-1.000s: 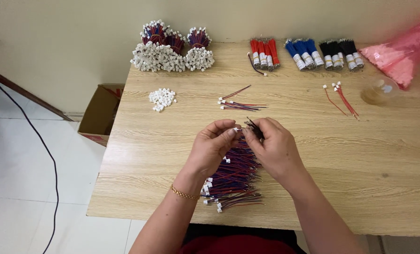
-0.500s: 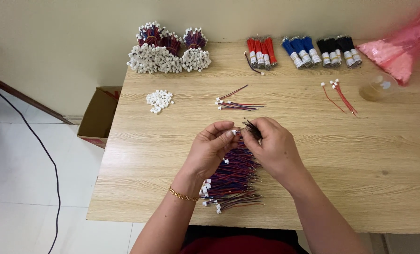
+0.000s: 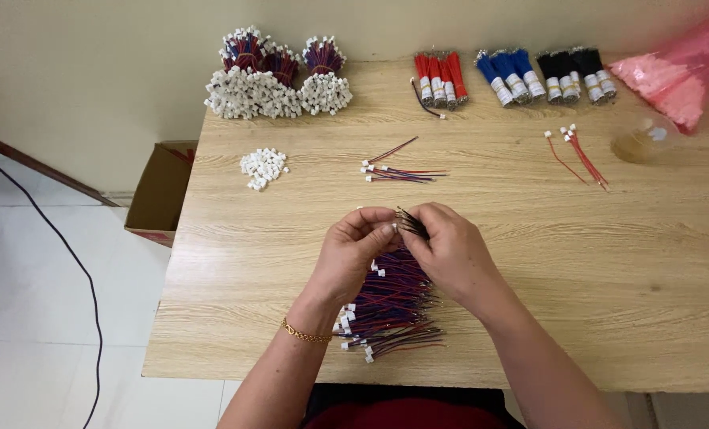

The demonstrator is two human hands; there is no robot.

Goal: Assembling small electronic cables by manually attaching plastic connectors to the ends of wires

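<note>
The left hand (image 3: pixel 353 256) and right hand (image 3: pixel 448 253) pinch black wire ends (image 3: pixel 411 224) together over a heap of red and blue connector wires (image 3: pixel 390 306) near the front edge of the pale wooden table (image 3: pixel 608 270), wires lying mostly left-right, white tiled floor (image 3: pixel 44 318) beyond.

You had a light wooden worktop (image 3: pixel 251 262) before you. Along its far edge, at the top of the frame, lay bundles with white connectors (image 3: pixel 271 75), then red (image 3: pixel 440 78), blue (image 3: pixel 508 73) and black wire bundles (image 3: pixel 574 73), and a pink bag (image 3: pixel 672 75) at upper right. A small heap of white connectors (image 3: pixel 264 167) sat left of centre, loose wires (image 3: pixel 398 169) mid-frame, and a pile of wires (image 3: pixel 390 306) near the bottom edge.
</note>
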